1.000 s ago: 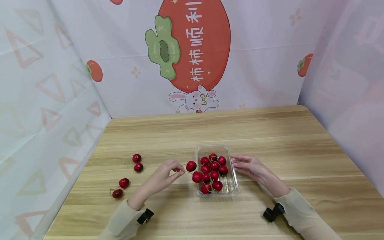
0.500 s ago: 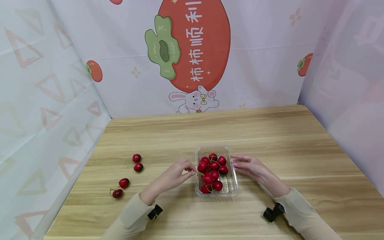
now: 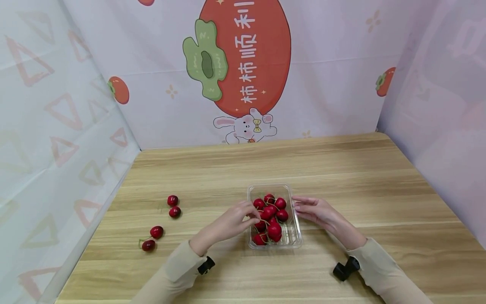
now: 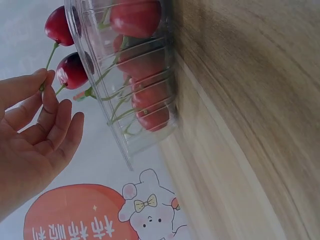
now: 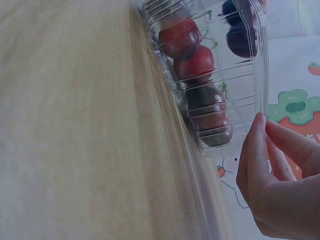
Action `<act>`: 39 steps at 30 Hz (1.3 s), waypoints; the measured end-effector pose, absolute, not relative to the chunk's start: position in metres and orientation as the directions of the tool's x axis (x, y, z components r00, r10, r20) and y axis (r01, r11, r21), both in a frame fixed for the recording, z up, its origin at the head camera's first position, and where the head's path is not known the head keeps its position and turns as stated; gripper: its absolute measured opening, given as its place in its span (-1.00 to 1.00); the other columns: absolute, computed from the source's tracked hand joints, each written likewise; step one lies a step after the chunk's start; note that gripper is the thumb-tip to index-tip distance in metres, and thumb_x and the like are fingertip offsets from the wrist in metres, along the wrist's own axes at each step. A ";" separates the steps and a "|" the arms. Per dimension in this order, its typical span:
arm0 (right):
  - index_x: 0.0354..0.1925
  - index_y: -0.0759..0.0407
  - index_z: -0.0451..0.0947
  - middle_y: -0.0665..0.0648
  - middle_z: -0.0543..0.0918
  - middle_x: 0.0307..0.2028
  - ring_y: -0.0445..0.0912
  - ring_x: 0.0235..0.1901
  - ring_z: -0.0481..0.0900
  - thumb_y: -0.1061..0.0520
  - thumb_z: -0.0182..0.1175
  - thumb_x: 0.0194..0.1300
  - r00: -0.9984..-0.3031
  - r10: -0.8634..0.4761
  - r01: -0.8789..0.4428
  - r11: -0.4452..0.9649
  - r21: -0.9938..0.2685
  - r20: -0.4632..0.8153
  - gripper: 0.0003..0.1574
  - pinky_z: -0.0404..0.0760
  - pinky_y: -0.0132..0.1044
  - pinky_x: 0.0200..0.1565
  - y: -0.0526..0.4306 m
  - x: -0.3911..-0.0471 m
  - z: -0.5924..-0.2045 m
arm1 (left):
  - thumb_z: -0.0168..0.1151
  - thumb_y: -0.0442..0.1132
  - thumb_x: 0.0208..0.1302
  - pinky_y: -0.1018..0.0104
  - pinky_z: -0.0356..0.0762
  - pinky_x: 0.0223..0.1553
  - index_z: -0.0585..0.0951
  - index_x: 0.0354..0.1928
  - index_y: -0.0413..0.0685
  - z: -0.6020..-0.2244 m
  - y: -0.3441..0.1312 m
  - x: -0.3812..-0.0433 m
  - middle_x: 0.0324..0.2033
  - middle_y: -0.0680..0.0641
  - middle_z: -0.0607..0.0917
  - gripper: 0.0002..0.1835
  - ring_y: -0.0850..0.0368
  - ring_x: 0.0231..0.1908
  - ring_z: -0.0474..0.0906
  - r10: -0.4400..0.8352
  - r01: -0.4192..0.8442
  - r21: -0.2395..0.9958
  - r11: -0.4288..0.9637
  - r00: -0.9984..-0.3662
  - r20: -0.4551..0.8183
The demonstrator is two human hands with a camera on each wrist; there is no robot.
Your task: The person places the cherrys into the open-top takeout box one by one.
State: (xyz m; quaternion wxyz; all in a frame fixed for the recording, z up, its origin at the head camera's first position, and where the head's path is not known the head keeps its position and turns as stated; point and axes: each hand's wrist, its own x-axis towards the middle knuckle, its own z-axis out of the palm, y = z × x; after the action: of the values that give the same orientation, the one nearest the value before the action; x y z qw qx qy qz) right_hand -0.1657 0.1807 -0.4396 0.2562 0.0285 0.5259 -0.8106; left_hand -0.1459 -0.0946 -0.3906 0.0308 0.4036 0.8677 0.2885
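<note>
My left hand (image 3: pixel 240 218) pinches the green stems of a pair of dark red cherries (image 4: pixel 73 70) between thumb and fingertips. The pair hangs at the top of a clear plastic container (image 3: pixel 292 236), just above other cherries (image 3: pixel 281 203) inside it. In the left wrist view, both held cherries are at the container's rim (image 4: pixel 90 55). My right hand (image 3: pixel 320 215) has its fingers extended, and the fingertips touch the container's right rim, as the right wrist view (image 5: pixel 280 180) also shows. My left fingers partly hide some cherries in the container.
Two cherries (image 3: pixel 173 206) lie on the wooden table (image 3: pixel 212 169) left of the container. Nearer the front left lies another pair of cherries (image 3: pixel 152 238) with joined stems. Printed fabric (image 3: pixel 322 84) hangs behind the table and along both sides.
My left hand has moved right with the pair of cherries, from beside the container's left edge to over its inside. My right hand has stayed at the right rim.
</note>
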 end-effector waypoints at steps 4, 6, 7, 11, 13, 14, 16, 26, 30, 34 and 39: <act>-0.25 0.07 0.60 0.09 0.64 -0.32 -0.14 -0.27 0.60 0.47 0.08 0.09 -0.867 -0.386 0.446 -0.317 -0.837 -0.315 -0.62 0.51 -0.32 -0.10 0.181 -0.166 -0.440 | 0.13 -0.28 0.18 0.45 0.42 -0.22 0.56 -0.34 -0.11 -0.392 -0.089 -0.147 -0.36 0.05 0.54 -0.93 0.22 -0.26 0.42 0.725 0.683 0.524 0.509 -0.668 0.166; -0.25 0.07 0.60 0.09 0.64 -0.33 -0.14 -0.27 0.60 0.47 0.08 0.09 -0.867 -0.386 0.446 -0.319 -0.836 -0.316 -0.62 0.51 -0.31 -0.11 0.181 -0.166 -0.440 | 0.13 -0.28 0.18 0.46 0.42 -0.24 0.56 -0.35 -0.11 -0.393 -0.087 -0.148 -0.37 0.05 0.53 -0.94 0.22 -0.28 0.42 0.733 0.686 0.525 0.504 -0.661 0.160; -0.25 0.07 0.60 0.09 0.64 -0.33 -0.14 -0.28 0.60 0.47 0.08 0.09 -0.867 -0.385 0.446 -0.319 -0.836 -0.316 -0.62 0.51 -0.31 -0.11 0.181 -0.166 -0.440 | 0.13 -0.29 0.19 0.47 0.42 -0.25 0.56 -0.35 -0.11 -0.393 -0.085 -0.148 -0.37 0.05 0.53 -0.94 0.22 -0.29 0.41 0.736 0.687 0.524 0.504 -0.658 0.155; -0.26 0.06 0.60 0.09 0.64 -0.33 -0.13 -0.28 0.60 0.47 0.08 0.09 -0.868 -0.383 0.443 -0.313 -0.840 -0.315 -0.62 0.51 -0.31 -0.11 0.180 -0.166 -0.440 | 0.14 -0.29 0.18 0.48 0.40 -0.27 0.57 -0.35 -0.11 -0.393 -0.079 -0.150 -0.39 0.05 0.52 -0.94 0.23 -0.31 0.40 0.749 0.696 0.513 0.502 -0.647 0.144; -0.25 0.07 0.60 0.09 0.64 -0.33 -0.13 -0.28 0.60 0.47 0.08 0.09 -0.869 -0.382 0.441 -0.309 -0.843 -0.315 -0.62 0.51 -0.31 -0.11 0.180 -0.166 -0.440 | 0.15 -0.28 0.17 0.49 0.39 -0.28 0.57 -0.36 -0.11 -0.392 -0.077 -0.150 -0.40 0.05 0.52 -0.94 0.24 -0.32 0.39 0.755 0.703 0.501 0.505 -0.641 0.139; -0.24 0.07 0.60 0.09 0.64 -0.33 -0.13 -0.28 0.60 0.46 0.08 0.09 -0.869 -0.381 0.441 -0.307 -0.844 -0.315 -0.62 0.51 -0.31 -0.11 0.180 -0.166 -0.440 | 0.15 -0.27 0.17 0.49 0.39 -0.28 0.57 -0.36 -0.11 -0.393 -0.076 -0.150 -0.40 0.05 0.52 -0.93 0.24 -0.32 0.39 0.758 0.706 0.497 0.505 -0.638 0.136; -0.23 0.08 0.60 0.08 0.64 -0.32 -0.13 -0.27 0.60 0.46 0.09 0.09 -0.869 -0.382 0.440 -0.307 -0.844 -0.315 -0.62 0.51 -0.31 -0.10 0.181 -0.166 -0.440 | 0.15 -0.26 0.17 0.50 0.38 -0.29 0.58 -0.36 -0.10 -0.393 -0.074 -0.151 -0.40 0.05 0.52 -0.93 0.25 -0.33 0.39 0.764 0.713 0.484 0.507 -0.632 0.131; -0.28 0.03 0.61 0.08 0.64 -0.32 -0.14 -0.27 0.60 0.45 0.10 0.09 -0.869 -0.393 0.434 -0.317 -0.843 -0.299 -0.63 0.51 -0.32 -0.11 0.181 -0.165 -0.440 | 0.16 -0.27 0.17 0.53 0.38 -0.26 0.59 -0.36 -0.10 -0.393 -0.066 -0.153 -0.38 0.05 0.56 -0.93 0.24 -0.30 0.41 0.795 0.745 0.439 0.501 -0.598 0.107; -0.29 0.02 0.61 0.08 0.65 -0.32 -0.13 -0.26 0.60 0.44 0.11 0.08 -0.870 -0.394 0.430 -0.312 -0.847 -0.297 -0.64 0.51 -0.32 -0.11 0.181 -0.165 -0.440 | 0.15 -0.25 0.17 0.54 0.37 -0.25 0.59 -0.36 -0.09 -0.394 -0.064 -0.154 -0.37 0.06 0.56 -0.92 0.25 -0.31 0.40 0.800 0.748 0.422 0.511 -0.594 0.084; -0.30 0.02 0.61 0.08 0.65 -0.32 -0.13 -0.27 0.60 0.44 0.13 0.07 -0.869 -0.399 0.429 -0.311 -0.848 -0.294 -0.64 0.51 -0.32 -0.11 0.181 -0.165 -0.440 | 0.15 -0.27 0.17 0.55 0.35 -0.26 0.59 -0.36 -0.08 -0.396 -0.062 -0.155 -0.39 0.08 0.56 -0.93 0.28 -0.32 0.39 0.803 0.744 0.419 0.521 -0.593 0.055; -0.29 0.02 0.62 0.10 0.64 -0.32 -0.12 -0.27 0.60 0.44 0.14 0.07 -0.867 -0.396 0.436 -0.310 -0.845 -0.303 -0.64 0.52 -0.32 -0.12 0.181 -0.165 -0.440 | 0.15 -0.27 0.17 0.57 0.34 -0.26 0.60 -0.37 -0.06 -0.397 -0.060 -0.156 -0.41 0.09 0.55 -0.94 0.29 -0.33 0.37 0.813 0.749 0.413 0.519 -0.582 0.034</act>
State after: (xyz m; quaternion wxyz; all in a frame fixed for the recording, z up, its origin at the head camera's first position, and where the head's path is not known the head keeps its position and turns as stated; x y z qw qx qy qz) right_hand -0.1645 0.1807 -0.4396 0.2571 0.0193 0.5281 -0.8091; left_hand -0.1559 -0.0602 -0.3975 0.0816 0.4500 0.8675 0.1956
